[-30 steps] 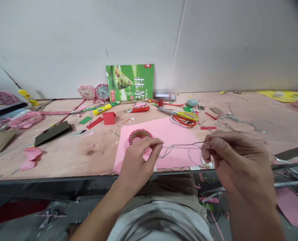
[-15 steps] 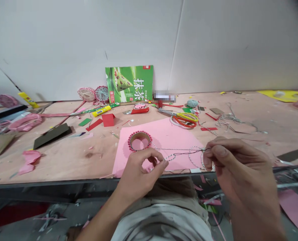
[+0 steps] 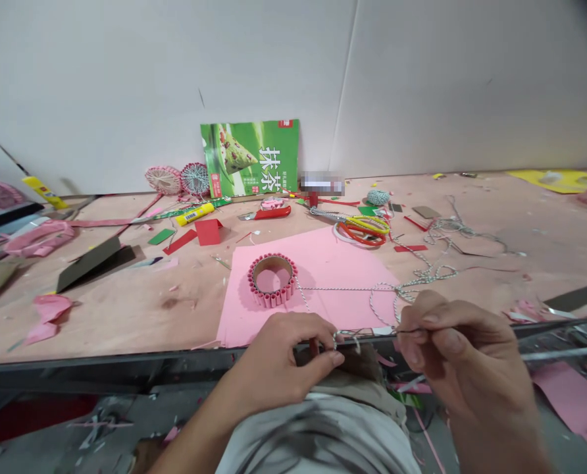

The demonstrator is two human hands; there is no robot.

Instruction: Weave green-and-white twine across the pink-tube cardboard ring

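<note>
white panel wall [image 3: 175, 79], plywood workbench [image 3: 126, 316], littered floor [image 3: 37, 441]

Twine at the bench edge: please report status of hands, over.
Left hand pinches twine at bench edge; right hand holds its thin end. Twine crosses pink paper from pink ring. Nothing blocks the hands.

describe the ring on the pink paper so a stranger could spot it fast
Below the green printed card leaning on the wall, a pink paper sheet lies on the plywood bench. Near its left side stands a cardboard ring, its outside lined with small rolled pink paper tubes.
</note>
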